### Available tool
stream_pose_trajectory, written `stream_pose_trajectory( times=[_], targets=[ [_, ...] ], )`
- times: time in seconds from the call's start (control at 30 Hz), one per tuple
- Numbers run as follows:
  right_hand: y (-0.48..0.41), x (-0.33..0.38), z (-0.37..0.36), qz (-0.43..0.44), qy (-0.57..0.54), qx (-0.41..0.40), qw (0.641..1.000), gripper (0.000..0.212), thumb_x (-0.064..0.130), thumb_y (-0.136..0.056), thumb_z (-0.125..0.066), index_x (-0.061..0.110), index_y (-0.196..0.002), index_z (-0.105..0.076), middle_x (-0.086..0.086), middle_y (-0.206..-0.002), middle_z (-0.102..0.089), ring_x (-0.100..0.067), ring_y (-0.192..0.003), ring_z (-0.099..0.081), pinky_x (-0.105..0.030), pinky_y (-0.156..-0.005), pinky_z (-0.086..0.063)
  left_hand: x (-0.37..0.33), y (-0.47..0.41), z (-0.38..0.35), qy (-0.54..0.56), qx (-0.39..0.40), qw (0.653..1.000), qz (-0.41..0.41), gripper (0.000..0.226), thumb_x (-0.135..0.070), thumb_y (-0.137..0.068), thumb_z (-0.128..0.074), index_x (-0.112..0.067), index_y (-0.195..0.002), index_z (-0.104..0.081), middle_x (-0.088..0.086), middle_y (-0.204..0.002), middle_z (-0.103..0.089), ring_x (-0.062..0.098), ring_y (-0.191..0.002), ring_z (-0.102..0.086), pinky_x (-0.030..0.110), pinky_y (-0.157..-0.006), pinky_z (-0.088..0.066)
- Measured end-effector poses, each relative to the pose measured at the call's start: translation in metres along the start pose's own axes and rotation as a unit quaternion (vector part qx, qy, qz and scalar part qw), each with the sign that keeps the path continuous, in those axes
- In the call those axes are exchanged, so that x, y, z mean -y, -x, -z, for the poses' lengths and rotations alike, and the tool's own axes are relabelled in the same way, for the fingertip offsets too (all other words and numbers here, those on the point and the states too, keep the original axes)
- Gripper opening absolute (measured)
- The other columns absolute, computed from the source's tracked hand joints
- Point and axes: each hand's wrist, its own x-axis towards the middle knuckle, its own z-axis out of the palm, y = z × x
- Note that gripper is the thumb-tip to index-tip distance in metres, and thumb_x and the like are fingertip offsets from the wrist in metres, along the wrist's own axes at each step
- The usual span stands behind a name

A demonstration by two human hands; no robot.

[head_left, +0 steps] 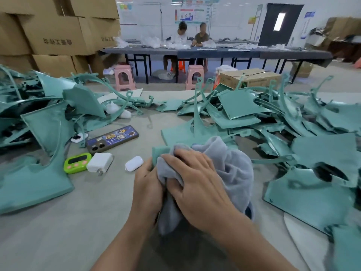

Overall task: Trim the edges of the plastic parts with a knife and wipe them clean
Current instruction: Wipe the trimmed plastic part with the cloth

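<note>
Step in hand: wiping. Both hands are at near centre of the pale grey work table (88, 222), closed around a grey towelling cloth (234, 169). The cloth is bunched over one teal moulded plastic part (160, 153), of which only a far-left corner shows. The left hand (148, 184) has its fingers curled into the cloth from the left. The right hand (197, 182) lies over the top, fingers bent and gripping the fabric. No knife is visible.

Judgement: the next move calls for working the cloth along the hidden edges, then setting the part down apart from the unwiped ones. Loose parts lie in a left heap of teal parts (48, 122) and a right heap of teal parts (293, 122).

Containers: stacked brown cardboard boxes (58, 36) at far left, contents unseen; one opened cardboard carton (252, 77) far, right of centre, contents not discernible
</note>
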Motion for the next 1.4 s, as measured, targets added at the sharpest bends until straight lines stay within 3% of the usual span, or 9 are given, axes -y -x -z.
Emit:
stream_pose_trajectory(
  times=[0.1, 0.2, 0.37, 0.47, 0.63, 0.77, 1.03, 1.23, 1.4],
  targets=[
    [-0.001, -0.012, -0.002, -0.034, 0.027, 0.048, 0.998, 0.056, 0.049, -0.096, -0.041, 0.042, -0.151, -0.039, 0.015, -0.155, -0.038, -0.006, -0.146, -0.021, -0.016, -0.118, -0.001, -0.001, 0.001, 0.0, -0.014, -0.019, 0.999, -0.028, 0.038, -0.041, -0.07, -0.069, -0.005, -0.08, -0.066, 0.025, -0.082, -0.063, 0.028, -0.08, -0.058, 0.048, -0.076, -0.05],
    [-0.009, -0.026, -0.004, -0.092, 0.094, 0.025, 0.991, 0.056, 0.038, -0.098, -0.046, 0.04, -0.153, -0.037, 0.009, -0.15, -0.05, -0.016, -0.137, -0.042, -0.036, -0.111, -0.032, 0.001, 0.002, -0.003, -0.103, -0.028, 0.993, -0.051, 0.029, -0.038, -0.069, -0.066, -0.01, -0.066, -0.059, 0.01, -0.065, -0.054, 0.018, -0.068, -0.047, 0.039, -0.064, -0.04],
    [-0.031, -0.035, 0.006, -0.289, 0.049, -0.133, 0.947, 0.019, 0.025, -0.093, -0.051, 0.027, -0.112, -0.053, 0.006, -0.077, -0.058, -0.02, -0.075, -0.05, -0.036, -0.056, -0.031, 0.006, 0.008, -0.014, -0.218, 0.023, 0.97, -0.108, 0.029, -0.043, -0.081, -0.057, -0.019, -0.082, -0.072, 0.01, -0.076, -0.07, 0.015, -0.072, -0.056, 0.05, -0.071, -0.053],
    [-0.014, -0.013, 0.007, -0.153, 0.004, -0.088, 0.984, 0.01, 0.03, -0.086, -0.061, 0.029, -0.086, -0.051, 0.012, -0.082, -0.055, -0.015, -0.081, -0.051, -0.035, -0.072, -0.042, 0.007, 0.005, -0.017, -0.162, -0.015, 0.981, -0.104, 0.031, -0.044, -0.086, -0.058, -0.019, -0.068, -0.061, 0.014, -0.067, -0.054, 0.019, -0.071, -0.05, 0.049, -0.07, -0.049],
    [0.002, -0.002, 0.005, -0.036, 0.037, 0.056, 0.997, 0.055, 0.049, -0.088, -0.044, 0.042, -0.142, -0.044, 0.016, -0.151, -0.042, -0.011, -0.136, -0.038, -0.035, -0.112, -0.03, -0.002, -0.002, -0.005, -0.097, -0.077, 0.988, -0.089, 0.039, -0.016, -0.104, -0.053, 0.005, -0.073, -0.043, 0.011, -0.065, -0.044, 0.014, -0.06, -0.046, 0.029, -0.057, -0.045],
    [-0.006, -0.018, 0.01, -0.136, 0.089, 0.056, 0.985, 0.09, 0.075, -0.076, -0.056, 0.024, -0.149, -0.041, 0.0, -0.152, -0.042, -0.023, -0.131, -0.044, -0.037, -0.108, -0.036, -0.011, 0.01, -0.015, -0.243, -0.091, 0.948, -0.183, 0.048, -0.03, -0.102, -0.049, -0.02, -0.056, -0.041, -0.012, -0.053, -0.039, 0.004, -0.053, -0.033, 0.023, -0.053, -0.035],
    [-0.018, -0.086, 0.041, -0.374, 0.017, -0.21, 0.903, 0.023, 0.033, -0.104, -0.05, 0.014, -0.106, -0.063, 0.011, -0.102, -0.055, -0.009, -0.072, -0.05, -0.026, -0.062, -0.032, -0.017, 0.018, -0.005, -0.366, -0.087, 0.882, -0.284, 0.043, -0.036, -0.104, -0.041, -0.03, -0.062, -0.03, -0.012, -0.055, -0.033, 0.006, -0.051, -0.031, 0.015, -0.048, -0.026],
    [-0.013, -0.105, 0.06, -0.398, 0.0, -0.341, 0.852, 0.015, 0.023, -0.098, -0.055, 0.01, -0.098, -0.063, -0.006, -0.102, -0.057, -0.028, -0.082, -0.051, -0.037, -0.071, -0.037, -0.013, 0.009, -0.003, -0.362, -0.165, 0.894, -0.208, 0.05, -0.033, -0.106, -0.044, -0.021, -0.062, -0.024, -0.009, -0.055, -0.027, 0.011, -0.054, -0.025, 0.025, -0.05, -0.024],
    [0.0, -0.093, 0.068, -0.308, -0.138, -0.343, 0.877, 0.013, 0.015, -0.081, -0.064, 0.028, -0.079, -0.062, 0.01, -0.066, -0.06, -0.001, -0.055, -0.044, -0.022, -0.05, -0.041, -0.015, -0.007, 0.004, -0.136, -0.219, 0.966, -0.007, 0.033, -0.032, -0.093, -0.059, -0.012, -0.067, -0.062, -0.004, -0.062, -0.055, 0.015, -0.055, -0.05, 0.027, -0.048, -0.045]
  ],
)
